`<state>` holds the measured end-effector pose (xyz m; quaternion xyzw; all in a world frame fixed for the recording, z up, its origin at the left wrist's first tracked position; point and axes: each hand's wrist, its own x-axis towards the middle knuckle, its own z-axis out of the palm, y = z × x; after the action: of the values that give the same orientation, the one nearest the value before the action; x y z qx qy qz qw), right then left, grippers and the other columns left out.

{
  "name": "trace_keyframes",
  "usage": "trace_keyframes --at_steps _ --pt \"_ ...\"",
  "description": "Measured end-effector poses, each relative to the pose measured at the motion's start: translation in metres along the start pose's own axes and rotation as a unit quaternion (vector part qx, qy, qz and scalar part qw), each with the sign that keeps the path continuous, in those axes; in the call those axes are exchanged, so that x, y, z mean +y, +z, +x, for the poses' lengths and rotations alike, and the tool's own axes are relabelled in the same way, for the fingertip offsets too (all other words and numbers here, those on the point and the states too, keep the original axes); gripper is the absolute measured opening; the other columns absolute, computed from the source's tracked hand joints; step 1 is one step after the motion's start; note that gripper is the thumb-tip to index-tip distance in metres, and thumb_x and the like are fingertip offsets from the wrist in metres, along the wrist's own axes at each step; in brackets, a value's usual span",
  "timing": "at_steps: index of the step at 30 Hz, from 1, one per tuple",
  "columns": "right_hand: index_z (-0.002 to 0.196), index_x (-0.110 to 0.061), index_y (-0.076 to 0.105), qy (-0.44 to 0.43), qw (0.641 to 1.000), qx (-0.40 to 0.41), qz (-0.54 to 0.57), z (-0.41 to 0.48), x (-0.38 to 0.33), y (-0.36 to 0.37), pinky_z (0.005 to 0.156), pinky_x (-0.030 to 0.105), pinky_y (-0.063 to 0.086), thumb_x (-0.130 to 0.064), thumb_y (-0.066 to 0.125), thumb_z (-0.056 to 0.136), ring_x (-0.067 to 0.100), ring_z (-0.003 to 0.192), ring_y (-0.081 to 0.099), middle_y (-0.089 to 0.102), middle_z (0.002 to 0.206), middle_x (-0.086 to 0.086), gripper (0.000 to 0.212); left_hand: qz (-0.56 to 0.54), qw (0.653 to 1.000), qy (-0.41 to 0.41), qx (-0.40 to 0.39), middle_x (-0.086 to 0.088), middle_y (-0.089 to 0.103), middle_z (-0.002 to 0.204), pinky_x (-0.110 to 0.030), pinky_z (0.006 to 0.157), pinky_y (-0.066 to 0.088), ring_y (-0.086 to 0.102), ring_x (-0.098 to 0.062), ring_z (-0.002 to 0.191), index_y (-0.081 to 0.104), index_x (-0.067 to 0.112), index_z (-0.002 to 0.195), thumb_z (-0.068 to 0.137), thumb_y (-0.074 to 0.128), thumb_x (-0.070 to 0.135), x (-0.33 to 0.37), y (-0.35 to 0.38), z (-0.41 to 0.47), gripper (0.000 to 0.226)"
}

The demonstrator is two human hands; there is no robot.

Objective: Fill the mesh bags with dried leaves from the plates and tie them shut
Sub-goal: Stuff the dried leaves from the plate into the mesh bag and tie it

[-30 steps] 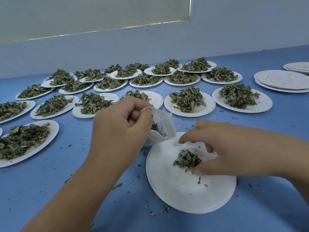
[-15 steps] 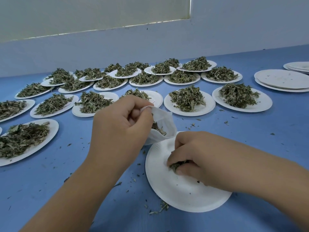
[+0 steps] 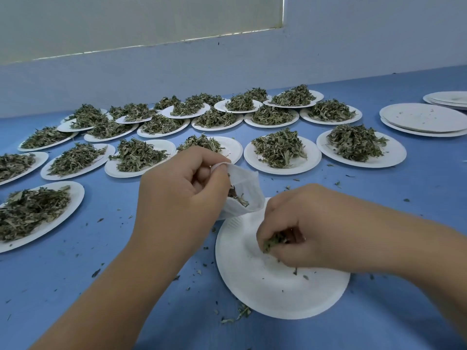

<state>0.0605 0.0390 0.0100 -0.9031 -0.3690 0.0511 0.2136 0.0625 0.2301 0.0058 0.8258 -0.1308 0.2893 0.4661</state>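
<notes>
My left hand [image 3: 182,195] holds a white mesh bag [image 3: 243,190] by its rim, mouth open toward the right, with some dried leaves inside. The bag hangs just above the far left edge of a white paper plate [image 3: 273,291] in front of me. My right hand [image 3: 300,228] is over that plate, fingers pinched on a small clump of dried leaves [image 3: 271,242] lifted slightly off the plate. Only crumbs lie on the rest of the plate.
Several paper plates heaped with dried leaves cover the blue table, such as one [image 3: 281,151] beyond the bag and one [image 3: 32,210] at the near left. Stacks of bare plates [image 3: 424,120] stand at the far right. Leaf crumbs are scattered around. A wall runs along the back.
My right hand closed over the leaf pile on the plate, gathered it and now pinches it slightly raised. The plate shows almost bare. My left hand and the bag stayed put.
</notes>
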Motion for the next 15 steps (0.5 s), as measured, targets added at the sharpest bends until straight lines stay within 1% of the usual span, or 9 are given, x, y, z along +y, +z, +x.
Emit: trace_keyframes --at_steps 2,4,6,8,10,12,13,15 --pt "0.087 -0.039 0.072 0.008 0.995 0.019 0.093 -0.003 0.002 -0.013 0.068 0.030 0.054 -0.028 0.067 0.080 0.007 0.072 0.062 0.067 0.084 -0.013 0.014 0.011 1.000 0.004 0.005 -0.002 0.053 0.061 -0.011 0.047 0.032 0.040 -0.007 0.049 0.068 0.029 0.077 0.081 0.056 0.023 0.000 0.001 -0.001 0.014" --pt "0.084 -0.042 0.072 -0.003 0.987 0.043 0.152 -0.006 0.006 -0.023 0.066 0.039 0.056 -0.034 0.069 0.077 0.011 0.067 0.064 0.070 0.082 -0.007 0.011 0.028 1.000 0.010 0.009 -0.002 0.053 0.061 -0.011 0.046 0.033 0.042 -0.008 0.050 0.067 0.029 0.076 0.082 0.056 0.022 0.001 0.004 -0.002 0.014" --pt "0.084 -0.041 0.073 -0.024 0.977 0.059 0.204 -0.007 0.006 -0.030 0.063 0.041 0.056 -0.039 0.068 0.073 0.017 0.066 0.064 0.070 0.079 0.003 0.012 0.031 0.999 0.011 0.006 -0.002 0.052 0.061 -0.011 0.046 0.033 0.042 -0.007 0.049 0.066 0.027 0.075 0.084 0.059 0.019 0.002 0.006 -0.003 0.015" --pt "0.084 -0.039 0.074 -0.042 0.967 0.073 0.240 -0.008 0.006 -0.033 0.061 0.039 0.055 -0.041 0.068 0.072 0.019 0.064 0.063 0.068 0.077 0.007 0.014 0.037 0.999 0.017 0.000 -0.001 0.052 0.060 -0.010 0.046 0.032 0.042 -0.005 0.049 0.067 0.026 0.075 0.084 0.060 0.015 0.002 0.009 -0.005 0.016" --pt "0.085 -0.039 0.074 -0.053 0.962 0.098 0.248 -0.007 0.005 -0.030 0.061 0.038 0.055 -0.040 0.069 0.072 0.019 0.064 0.063 0.068 0.078 0.006 0.015 0.047 0.999 0.019 -0.009 -0.001 0.052 0.060 -0.011 0.046 0.032 0.042 -0.007 0.049 0.068 0.024 0.075 0.085 0.061 0.015 0.003 0.010 -0.005 0.015" --pt "0.086 -0.039 0.075 -0.060 0.959 0.136 0.240 -0.003 0.002 -0.024 0.061 0.032 0.054 -0.036 0.072 0.073 0.017 0.065 0.062 0.069 0.079 0.001 0.013 0.047 0.999 0.016 -0.014 -0.002 0.052 0.058 -0.016 0.046 0.033 0.042 -0.009 0.049 0.068 0.022 0.075 0.085 0.063 0.011 0.003 0.012 -0.006 0.016" --pt "0.086 -0.039 0.075 -0.056 0.960 0.156 0.224 -0.001 0.001 -0.019 0.062 0.030 0.054 -0.033 0.073 0.075 0.016 0.067 0.062 0.068 0.080 -0.002 0.013 0.047 0.999 0.015 -0.014 -0.002 0.052 0.058 -0.018 0.046 0.034 0.042 -0.009 0.050 0.068 0.022 0.075 0.084 0.063 0.009 0.003 0.012 -0.006 0.017" --pt "0.086 -0.040 0.074 -0.048 0.972 0.191 0.131 0.003 -0.002 -0.011 0.064 0.030 0.052 -0.029 0.073 0.079 0.014 0.071 0.061 0.067 0.078 -0.004 0.013 0.050 0.998 0.015 -0.016 -0.002 0.053 0.059 -0.018 0.047 0.035 0.043 -0.009 0.050 0.068 0.023 0.074 0.084 0.063 0.010 0.003 0.012 -0.006 0.017"
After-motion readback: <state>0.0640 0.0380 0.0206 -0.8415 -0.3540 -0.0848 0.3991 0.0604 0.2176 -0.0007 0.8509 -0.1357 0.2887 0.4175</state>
